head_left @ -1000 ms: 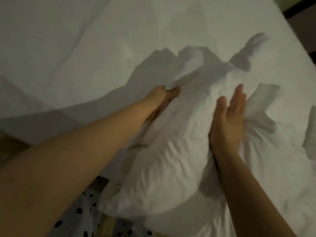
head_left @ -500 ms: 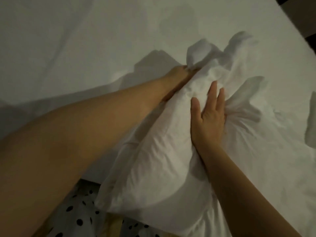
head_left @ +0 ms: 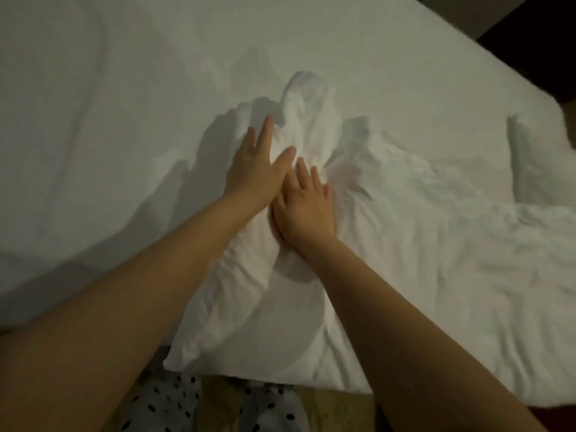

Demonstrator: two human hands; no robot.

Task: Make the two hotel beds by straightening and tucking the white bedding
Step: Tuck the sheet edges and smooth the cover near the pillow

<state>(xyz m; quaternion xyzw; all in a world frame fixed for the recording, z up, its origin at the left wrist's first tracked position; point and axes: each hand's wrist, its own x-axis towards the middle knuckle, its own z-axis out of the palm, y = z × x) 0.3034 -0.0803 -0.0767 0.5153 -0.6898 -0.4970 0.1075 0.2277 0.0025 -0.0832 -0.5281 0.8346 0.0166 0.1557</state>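
Observation:
A bunched white duvet lies rumpled over the near right part of the bed, its puffed near corner hanging past the mattress edge. A smooth white sheet covers the rest of the bed. My left hand lies flat on the raised fold of the duvet, fingers straight and spread. Beside it, my right hand presses flat on the duvet, its fingers touching the left hand's thumb side.
A second upright fold of white bedding stands at the right. The bed's far right edge meets dark floor. Below the near edge I see black-dotted white clothing and wooden floor.
My left hand has let go of the duvet fold it was gripping and now lies flat on it. My right hand slid left until it met the left hand. The duvet heap is flatter.

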